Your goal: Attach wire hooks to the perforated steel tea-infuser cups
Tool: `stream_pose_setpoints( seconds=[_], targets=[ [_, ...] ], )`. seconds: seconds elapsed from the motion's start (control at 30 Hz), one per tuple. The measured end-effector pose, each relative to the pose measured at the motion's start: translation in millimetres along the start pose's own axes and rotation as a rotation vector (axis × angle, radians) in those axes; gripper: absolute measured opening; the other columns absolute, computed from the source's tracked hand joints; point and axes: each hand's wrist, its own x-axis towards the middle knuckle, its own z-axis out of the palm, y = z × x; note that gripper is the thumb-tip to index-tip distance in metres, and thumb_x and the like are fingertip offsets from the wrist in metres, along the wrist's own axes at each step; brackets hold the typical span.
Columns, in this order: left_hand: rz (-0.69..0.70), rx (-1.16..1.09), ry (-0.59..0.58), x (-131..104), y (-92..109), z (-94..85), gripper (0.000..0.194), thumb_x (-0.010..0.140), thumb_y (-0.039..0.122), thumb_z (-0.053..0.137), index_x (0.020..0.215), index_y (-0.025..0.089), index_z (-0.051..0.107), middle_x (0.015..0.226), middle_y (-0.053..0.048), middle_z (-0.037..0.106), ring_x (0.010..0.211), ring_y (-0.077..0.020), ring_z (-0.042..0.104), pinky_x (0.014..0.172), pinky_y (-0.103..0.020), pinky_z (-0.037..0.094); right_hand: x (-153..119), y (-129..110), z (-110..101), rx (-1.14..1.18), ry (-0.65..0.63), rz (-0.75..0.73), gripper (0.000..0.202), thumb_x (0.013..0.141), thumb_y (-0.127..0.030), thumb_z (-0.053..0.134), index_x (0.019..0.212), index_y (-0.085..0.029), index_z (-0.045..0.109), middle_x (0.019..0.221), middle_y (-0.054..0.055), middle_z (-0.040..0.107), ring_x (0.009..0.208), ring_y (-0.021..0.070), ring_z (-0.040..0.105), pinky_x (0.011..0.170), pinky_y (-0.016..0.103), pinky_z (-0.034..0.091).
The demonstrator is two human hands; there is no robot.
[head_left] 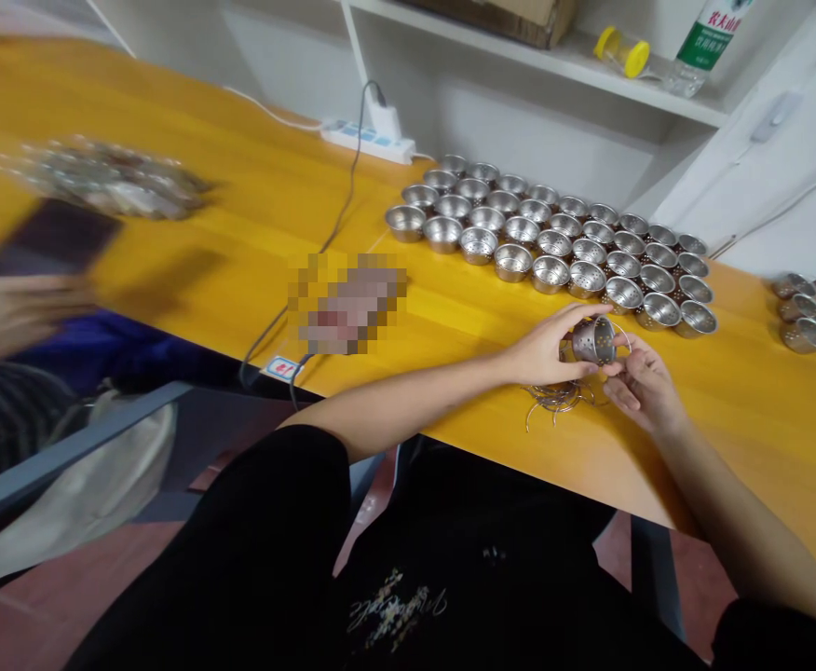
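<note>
Black clothing (pixel 408 578) fills the bottom of the view at six o'clock, with pale script printed on it that is too small and slanted to read. Both forearms reach from there toward two o'clock over the edge of the yellow table (pixel 254 224). Curled round a small perforated metal cup (pixel 593 339), the left hand (pixel 544 352) grips it between thumb and fingertips, tipped on its side just above the tabletop. At the cup's three o'clock the right hand (pixel 642 384) is half closed, its fingertips pinching a thin wire at the cup's rim. Just under the hands lies a heap of bent wire handles (pixel 558 399). At twelve o'clock from the cup stand rows of like metal cups (pixel 554 244), mouths up, and three more cups (pixel 803 312) sit well apart at three o'clock. A white power strip (pixel 370 140) lies at eleven o'clock. On the shelf (pixel 554 58) at one o'clock lies a bottle with a green label (pixel 705 42) bearing Chinese characters, partly cut off. A blurred heap of shiny parts (pixel 101 177) lies at ten o'clock.
</note>
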Motion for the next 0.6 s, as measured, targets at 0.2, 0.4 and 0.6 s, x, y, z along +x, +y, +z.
stream_pose_setpoints(
  seconds=[0.2, 0.4, 0.6],
  targets=[
    [-0.022, 0.025, 0.001, 0.2, -0.5, -0.1, 0.09, 0.093, 0.02, 0.091, 0.174, 0.03, 0.054, 0.172, -0.018, 0.063, 0.16, -0.0396, 0.064, 0.14, -0.066, 0.05, 0.0, -0.9, 1.4, -0.012, 0.009, -0.001, 0.06, 0.084, -0.072, 0.105, 0.113, -0.032, 0.071, 0.08, -0.003, 0.089, 0.032, 0.0043, 0.029, 0.037, 0.025, 0.026],
    [-0.036, 0.021, -0.008, 0.7, -0.2, 0.1, 0.088, 0.093, 0.02, 0.091, 0.173, 0.03, 0.055, 0.169, -0.017, 0.064, 0.159, -0.0388, 0.065, 0.138, -0.066, 0.051, -0.3, -1.7, 0.1, -0.026, 0.011, -0.004, 0.061, 0.084, -0.072, 0.104, 0.113, -0.031, 0.071, 0.078, -0.003, 0.088, 0.033, 0.005, 0.029, 0.038, 0.026, 0.028],
    [-0.018, 0.015, 0.002, 0.8, 1.3, -0.6, 0.088, 0.092, 0.02, 0.091, 0.172, 0.03, 0.056, 0.168, -0.018, 0.065, 0.158, -0.0396, 0.065, 0.138, -0.067, 0.051, -0.1, -2.5, -0.4, -0.009, -0.005, -0.005, 0.058, 0.086, -0.069, 0.105, 0.114, -0.031, 0.071, 0.08, -0.003, 0.088, 0.033, 0.0049, 0.031, 0.039, 0.026, 0.031]
  ],
)
